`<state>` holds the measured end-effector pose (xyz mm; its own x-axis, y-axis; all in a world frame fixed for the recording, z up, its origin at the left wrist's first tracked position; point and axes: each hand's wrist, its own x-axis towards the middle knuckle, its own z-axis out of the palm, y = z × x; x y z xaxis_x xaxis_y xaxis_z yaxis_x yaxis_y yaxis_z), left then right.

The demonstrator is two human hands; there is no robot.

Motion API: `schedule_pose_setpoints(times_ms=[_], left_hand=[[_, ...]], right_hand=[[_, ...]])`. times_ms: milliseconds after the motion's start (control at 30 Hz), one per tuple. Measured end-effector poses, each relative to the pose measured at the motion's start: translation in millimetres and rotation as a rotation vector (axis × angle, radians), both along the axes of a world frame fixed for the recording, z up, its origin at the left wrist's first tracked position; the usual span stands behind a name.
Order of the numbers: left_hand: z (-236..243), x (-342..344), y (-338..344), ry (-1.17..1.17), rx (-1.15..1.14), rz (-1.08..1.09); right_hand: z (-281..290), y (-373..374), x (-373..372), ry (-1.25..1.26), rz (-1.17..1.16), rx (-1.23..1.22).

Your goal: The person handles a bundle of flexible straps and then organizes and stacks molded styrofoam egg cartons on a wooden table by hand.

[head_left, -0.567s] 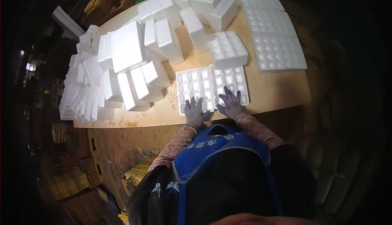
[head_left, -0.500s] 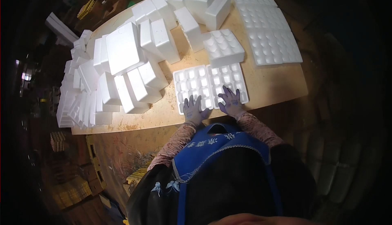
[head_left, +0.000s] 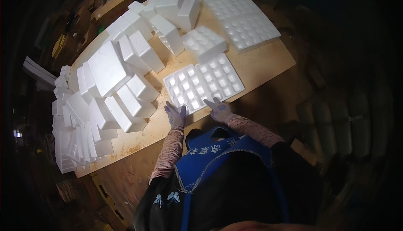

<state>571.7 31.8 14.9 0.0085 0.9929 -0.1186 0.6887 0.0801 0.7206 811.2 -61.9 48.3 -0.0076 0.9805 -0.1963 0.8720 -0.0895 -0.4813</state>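
The gloved left hand (head_left: 175,114), fingers spread, rests at the near corner of a white foam tray (head_left: 187,86) just beyond it; the right hand (head_left: 220,111), also spread, meets a second tray (head_left: 220,77) ahead – gentle, even pressure should keep both aligned.

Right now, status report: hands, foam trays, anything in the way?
Left hand and right hand open at near edge of two white foam trays. Trays side by side, hollows up. Foam block close beyond far edge.

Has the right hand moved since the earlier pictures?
Yes: the right hand has drawn back toward the person, closer to the near edge of the table.
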Motion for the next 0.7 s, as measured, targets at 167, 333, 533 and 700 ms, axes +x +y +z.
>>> schedule_pose_setpoints(times_ms=[167,333,533,700], left_hand=[[-5.3,10.7,-45.7,-0.532,-0.318,0.23],[10.7,46.4,-109.8,-0.919,-0.309,0.002],[53.7,164.7,-118.2,-0.383,-0.301,-0.444],[34.8,216.9,-117.7,-0.204,-0.444,-0.649]], right_hand=[[-6.6,8.7,6.3,0.002,0.063,0.056],[45.4,-47.3,66.0,-0.093,0.062,0.104],[11.5,-134.7,240.1,-0.189,-0.364,0.526],[-7.6,-130.6,362.4,-0.145,-0.389,0.316]])
